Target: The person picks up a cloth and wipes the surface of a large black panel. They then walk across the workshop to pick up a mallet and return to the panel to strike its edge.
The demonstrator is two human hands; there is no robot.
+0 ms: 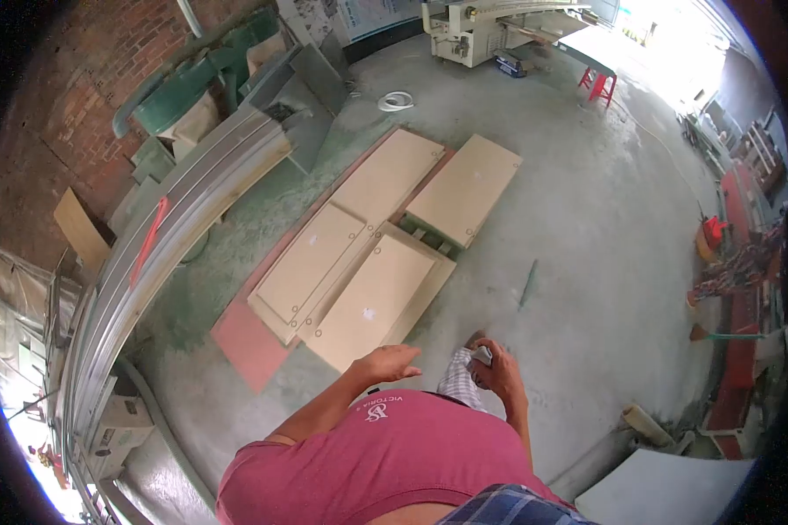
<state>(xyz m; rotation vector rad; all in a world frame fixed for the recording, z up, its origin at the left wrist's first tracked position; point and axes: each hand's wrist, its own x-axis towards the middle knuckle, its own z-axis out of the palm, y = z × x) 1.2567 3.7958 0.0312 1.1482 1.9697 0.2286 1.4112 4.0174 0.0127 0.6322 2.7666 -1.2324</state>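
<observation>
On the concrete floor in the middle of the workshop, the largest things are four pale boards laid flat in a loose cluster on a reddish sheet, two of them far and two near, each with small holes along its edges as if already drilled; nothing stands joined or upright, so by my judgement the panels are prepared and set out while any fitting together is yet to be done. To the left, a long metal rail runs from near to far beside the brick wall. Far off sits a cream-coloured machine with a red stool to its right. Near the bottom, the person in a red shirt stands just right of the nearest board. The left hand hangs over that board's near corner, fingers loosely apart and holding nothing. The right hand is closed around a small grey object, too small to identify, held near a checked cloth at the waist.
</observation>
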